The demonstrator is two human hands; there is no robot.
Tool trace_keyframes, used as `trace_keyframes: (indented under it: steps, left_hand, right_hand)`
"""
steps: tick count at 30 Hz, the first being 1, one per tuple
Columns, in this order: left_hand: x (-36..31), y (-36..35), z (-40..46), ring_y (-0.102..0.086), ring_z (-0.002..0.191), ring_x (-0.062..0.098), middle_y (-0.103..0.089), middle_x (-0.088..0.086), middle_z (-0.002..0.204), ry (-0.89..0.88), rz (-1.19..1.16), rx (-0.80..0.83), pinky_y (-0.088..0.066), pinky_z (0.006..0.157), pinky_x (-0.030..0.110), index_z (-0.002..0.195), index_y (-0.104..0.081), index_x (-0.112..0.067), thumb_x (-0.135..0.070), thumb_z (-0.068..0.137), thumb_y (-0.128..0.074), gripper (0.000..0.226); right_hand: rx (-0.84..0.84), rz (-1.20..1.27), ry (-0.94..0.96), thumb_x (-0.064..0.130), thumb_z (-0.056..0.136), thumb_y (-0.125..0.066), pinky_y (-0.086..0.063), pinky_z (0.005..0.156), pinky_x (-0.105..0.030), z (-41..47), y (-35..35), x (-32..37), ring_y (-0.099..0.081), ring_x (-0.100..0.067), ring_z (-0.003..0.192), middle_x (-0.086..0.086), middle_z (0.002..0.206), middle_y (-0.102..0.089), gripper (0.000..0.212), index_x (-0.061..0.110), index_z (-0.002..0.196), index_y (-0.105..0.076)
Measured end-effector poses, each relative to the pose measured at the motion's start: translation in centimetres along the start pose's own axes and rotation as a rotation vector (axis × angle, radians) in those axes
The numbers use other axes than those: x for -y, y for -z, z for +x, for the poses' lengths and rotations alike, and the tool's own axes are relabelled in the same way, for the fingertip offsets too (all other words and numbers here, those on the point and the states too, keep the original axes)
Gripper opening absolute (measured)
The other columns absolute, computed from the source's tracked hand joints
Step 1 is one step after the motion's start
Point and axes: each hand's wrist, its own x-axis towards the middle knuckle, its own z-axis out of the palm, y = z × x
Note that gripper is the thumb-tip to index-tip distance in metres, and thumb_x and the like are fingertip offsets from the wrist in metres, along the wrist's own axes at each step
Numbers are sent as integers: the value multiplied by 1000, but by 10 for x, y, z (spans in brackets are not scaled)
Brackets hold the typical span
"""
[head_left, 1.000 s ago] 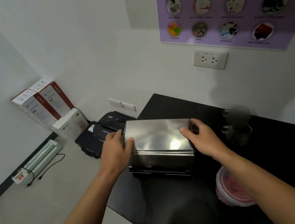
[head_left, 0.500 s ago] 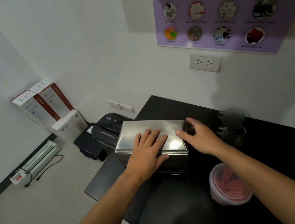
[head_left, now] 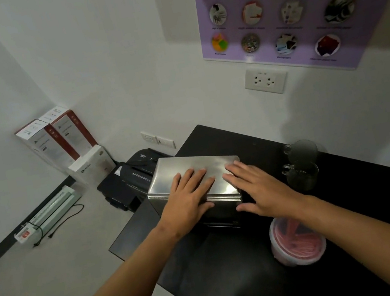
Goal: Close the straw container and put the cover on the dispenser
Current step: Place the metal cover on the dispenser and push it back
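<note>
Shiny steel cover (head_left: 192, 169) sits flat on the boxy dispenser (head_left: 216, 213), at the corner of the smooth black bench (head_left: 238, 283). Left hand (head_left: 189, 201) and right hand (head_left: 261, 188) pressing down, spread flat, gripping nothing. Looks like the last step. Round see-through straw container (head_left: 297, 244) nearby, pink straws inside, lid looks on. Next: check the fit, then lift away.

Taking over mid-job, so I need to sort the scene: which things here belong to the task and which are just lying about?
Job:
metal cover on the dispenser
left hand and right hand, flat on cover
straw tub

Lying about:
glass mugs
shredder
boxes
laminator
poster
</note>
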Motion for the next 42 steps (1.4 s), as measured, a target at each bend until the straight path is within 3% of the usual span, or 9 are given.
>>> trace_keyframes:
  steps: [3,14,20,23,26,30,33,35,42]
  left_hand:
    - [-1,-3,-2,-57,138,48,-62,18,149,-9,-2,-38,-44,111,68,143,-66,-12,-29,79,-92,71]
    - [1,-13,-6,-55,139,48,-61,18,151,-20,-5,-112,-40,112,68,144,-65,-13,-25,82,-90,68]
    - [4,-12,-12,-50,144,43,-60,15,152,35,-92,-119,-37,118,64,141,-66,-14,-35,93,-76,54]
    - [15,-5,-21,-49,142,35,-62,13,146,147,-181,-179,-41,116,60,136,-66,-17,-41,98,-65,45]
    - [33,5,-31,-51,138,26,-60,9,145,370,-285,-234,-44,115,52,136,-64,-18,-47,100,-58,47]
    - [56,13,-42,-60,127,24,-62,9,140,628,-524,-281,-54,107,52,141,-62,-13,-28,103,-64,41]
    - [65,20,-39,-66,124,25,-64,12,142,780,-807,-228,-55,106,42,151,-54,-12,-24,108,-57,45]
    - [71,22,-37,-67,121,22,-67,11,139,813,-883,-206,-55,104,36,150,-56,-12,-22,110,-54,42]
    - [87,20,-40,-70,120,23,-73,3,128,870,-1106,-171,-56,107,51,138,-68,-24,-20,107,-60,32]
  right_hand:
    - [-45,24,16,40,95,-72,-14,127,-42,-2,-5,1,0,-22,159,-3,173,-9,85,16,164,-27]
    - [-50,24,-21,38,101,-65,-9,123,-36,-4,-16,4,7,-20,159,2,173,0,81,19,165,-21]
    - [-43,36,-54,43,101,-62,-14,129,-47,-5,-16,10,2,-25,161,-2,175,-6,79,19,165,-23]
    - [-46,50,-66,57,97,-59,-8,129,-51,1,-8,17,-3,-27,162,-4,174,-18,76,22,160,-36]
    - [-67,78,-46,56,98,-57,-14,127,-51,16,-3,30,-10,-29,160,-4,170,-26,67,23,155,-42]
    - [-49,126,-24,54,100,-56,-14,128,-51,52,-1,53,-10,-31,160,-7,171,-24,68,21,157,-40]
    - [11,136,-22,59,101,-49,-12,128,-53,84,-2,68,-5,-30,161,-6,173,-18,70,23,160,-35]
    - [51,115,-27,60,102,-44,-12,127,-53,104,-4,75,-7,-31,161,-5,173,-20,68,25,160,-34]
    - [52,20,-58,50,106,-37,-29,111,-47,140,-8,85,-37,-27,141,0,160,-41,50,25,149,-46]
